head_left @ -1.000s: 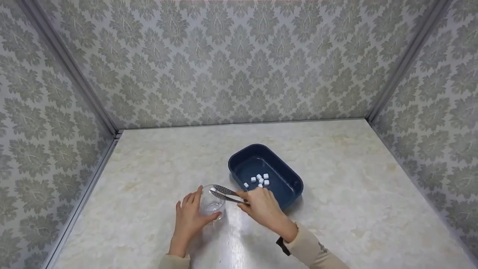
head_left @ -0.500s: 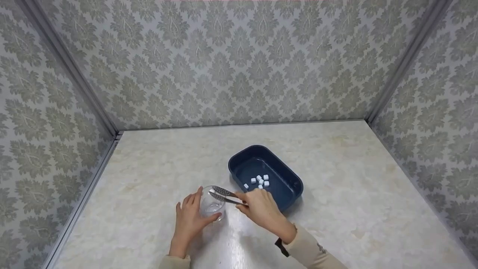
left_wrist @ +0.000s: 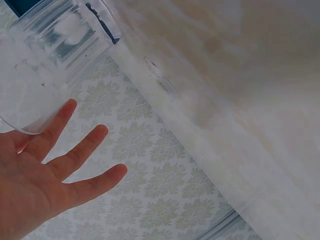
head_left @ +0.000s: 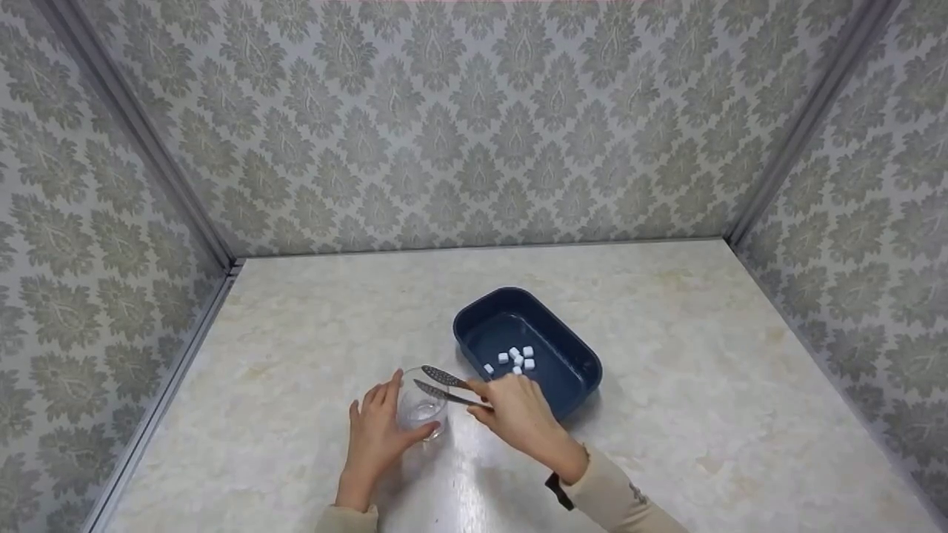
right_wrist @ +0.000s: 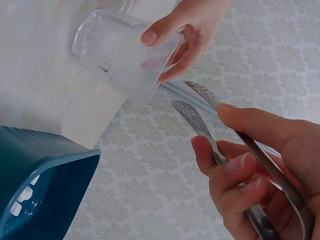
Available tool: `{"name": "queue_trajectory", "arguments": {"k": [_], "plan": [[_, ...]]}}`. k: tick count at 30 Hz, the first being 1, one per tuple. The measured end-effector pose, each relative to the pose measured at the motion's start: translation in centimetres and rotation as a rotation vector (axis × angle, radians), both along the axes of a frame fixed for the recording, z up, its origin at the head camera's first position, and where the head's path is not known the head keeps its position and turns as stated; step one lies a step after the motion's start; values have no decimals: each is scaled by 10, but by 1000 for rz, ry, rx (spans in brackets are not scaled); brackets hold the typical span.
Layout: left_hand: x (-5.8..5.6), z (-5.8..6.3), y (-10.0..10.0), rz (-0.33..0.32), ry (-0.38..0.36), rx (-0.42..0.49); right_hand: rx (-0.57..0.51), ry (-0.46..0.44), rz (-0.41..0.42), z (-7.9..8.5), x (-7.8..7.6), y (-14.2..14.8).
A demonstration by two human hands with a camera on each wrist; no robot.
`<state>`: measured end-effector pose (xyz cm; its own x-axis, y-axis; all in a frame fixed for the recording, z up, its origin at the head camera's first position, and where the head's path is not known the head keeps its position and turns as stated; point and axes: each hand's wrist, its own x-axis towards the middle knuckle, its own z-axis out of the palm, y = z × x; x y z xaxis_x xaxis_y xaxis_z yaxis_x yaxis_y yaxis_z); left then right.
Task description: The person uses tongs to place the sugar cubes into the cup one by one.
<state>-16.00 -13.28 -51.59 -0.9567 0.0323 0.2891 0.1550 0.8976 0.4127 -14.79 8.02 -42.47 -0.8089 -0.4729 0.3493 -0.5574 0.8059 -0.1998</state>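
left hand (head_left: 378,429) grips cup (right_wrist: 117,56), right hand (head_left: 524,411) parted tongs (head_left: 444,378).

The head looks down; near wrist views share the cup (right_wrist: 112,50).

The left hand (left_wrist: 45,187) came in from the lower left, three of its fingers spread apart, the uppermost against the clear cup (left_wrist: 27,80). The cup's mouth pointed to the lower left, its ridged base to the upper right, where whitish lumps (left_wrist: 72,29) showed blurrily through the wall. A dark blue corner (left_wrist: 19,6) peeked in above. The pale counter (left_wrist: 240,115) ran diagonally beside leaf-patterned wallpaper (left_wrist: 150,177), with a grey rail (left_wrist: 219,226) at the bottom edge.
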Motion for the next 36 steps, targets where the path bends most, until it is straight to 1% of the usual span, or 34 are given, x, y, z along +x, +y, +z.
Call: {"name": "queue_trajectory", "arguments": {"k": [10,20,28,31,36], "plan": [[0,0,1,6,-36,5,-29,-40,-18,1,1,4],[0,-2,1,-2,40,6,-79,-57,-15,1,0,10],[0,-1,0,-2,29,11,-116,-61,-21,1,-1,16],[0,-1,0,-2,27,20,-129,-50,-23,2,-3,19],[0,-2,0,1,26,26,-131,-48,-54,5,-4,25]]}}
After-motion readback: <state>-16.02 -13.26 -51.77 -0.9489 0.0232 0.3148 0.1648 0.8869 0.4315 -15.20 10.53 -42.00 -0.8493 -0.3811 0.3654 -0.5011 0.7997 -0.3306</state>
